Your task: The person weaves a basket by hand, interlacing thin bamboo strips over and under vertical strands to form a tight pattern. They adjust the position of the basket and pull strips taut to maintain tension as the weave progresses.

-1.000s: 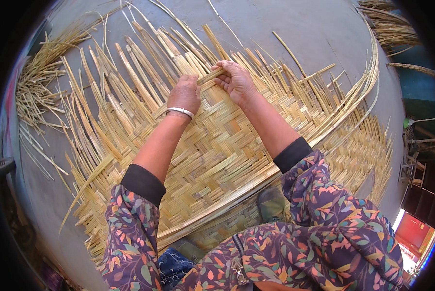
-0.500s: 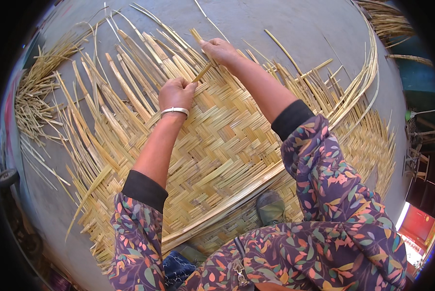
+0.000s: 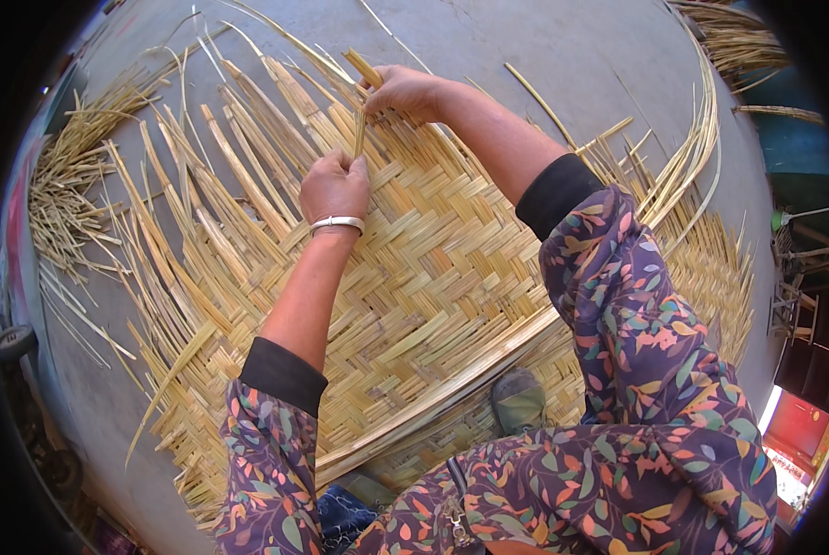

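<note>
The pale yellow woven split-bamboo mat (image 3: 433,277) lies flat on the grey concrete floor (image 3: 562,46), under the person's knees. The left hand (image 3: 336,185) and the right hand (image 3: 403,91) both pinch one thin loose bamboo strip (image 3: 359,129) at the mat's far edge. Pulled too sharply, that strip could snap or splinter, I'd say. No packages or labels show; only a red panel (image 3: 798,430) at lower right.
</note>
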Tool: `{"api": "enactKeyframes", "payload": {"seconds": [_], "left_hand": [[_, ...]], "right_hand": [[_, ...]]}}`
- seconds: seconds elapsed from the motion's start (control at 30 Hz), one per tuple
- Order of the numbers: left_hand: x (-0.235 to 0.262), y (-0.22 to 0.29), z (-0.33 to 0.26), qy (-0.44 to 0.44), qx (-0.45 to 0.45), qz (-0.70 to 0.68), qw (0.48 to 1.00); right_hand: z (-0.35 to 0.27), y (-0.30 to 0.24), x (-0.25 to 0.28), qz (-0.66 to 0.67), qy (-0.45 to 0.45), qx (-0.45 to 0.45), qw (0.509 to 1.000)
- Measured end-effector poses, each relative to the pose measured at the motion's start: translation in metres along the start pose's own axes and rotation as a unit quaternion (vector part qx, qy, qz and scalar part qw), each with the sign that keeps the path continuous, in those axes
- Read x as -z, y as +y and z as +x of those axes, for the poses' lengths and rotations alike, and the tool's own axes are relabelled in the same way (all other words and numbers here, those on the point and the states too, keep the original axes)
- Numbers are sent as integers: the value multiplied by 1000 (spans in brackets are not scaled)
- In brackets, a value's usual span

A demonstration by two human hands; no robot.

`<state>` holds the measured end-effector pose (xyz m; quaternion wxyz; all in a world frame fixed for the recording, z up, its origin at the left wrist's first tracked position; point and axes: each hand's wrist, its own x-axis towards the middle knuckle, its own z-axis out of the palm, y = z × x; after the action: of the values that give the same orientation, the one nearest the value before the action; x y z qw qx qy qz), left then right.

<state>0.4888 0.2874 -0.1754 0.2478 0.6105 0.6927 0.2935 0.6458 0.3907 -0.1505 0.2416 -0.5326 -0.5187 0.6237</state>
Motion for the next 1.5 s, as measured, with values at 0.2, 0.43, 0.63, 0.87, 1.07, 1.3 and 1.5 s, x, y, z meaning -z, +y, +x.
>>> {"api": "enactKeyframes", "payload": {"seconds": [0.2, 0.43, 0.63, 0.87, 1.07, 1.3, 1.5], "left_hand": [[-2, -1, 0, 15, 2, -14, 1000], [1, -3, -2, 26, 13, -26, 999], [0, -4, -1, 29, 4, -25, 999], [-2, -6, 0, 3, 55, -26, 998], [-9, -10, 7, -29, 45, -1, 999], [-7, -15, 18, -173, 71, 19, 982], [-24, -45, -7, 29, -115, -65, 991]], "right_hand": [[-14, -5, -1, 8, -27, -61, 998], [3, 16, -14, -139, -76, -60, 986], [11, 26, -14, -115, -36, -50, 991], [-7, 23, -23, -110, 54, -7, 992], [-21, 26, -23, -76, 96, 38, 992], [-36, 21, -32, -117, 82, 45, 989], [-25, 23, -31, -240, 100, -1, 966]]}}
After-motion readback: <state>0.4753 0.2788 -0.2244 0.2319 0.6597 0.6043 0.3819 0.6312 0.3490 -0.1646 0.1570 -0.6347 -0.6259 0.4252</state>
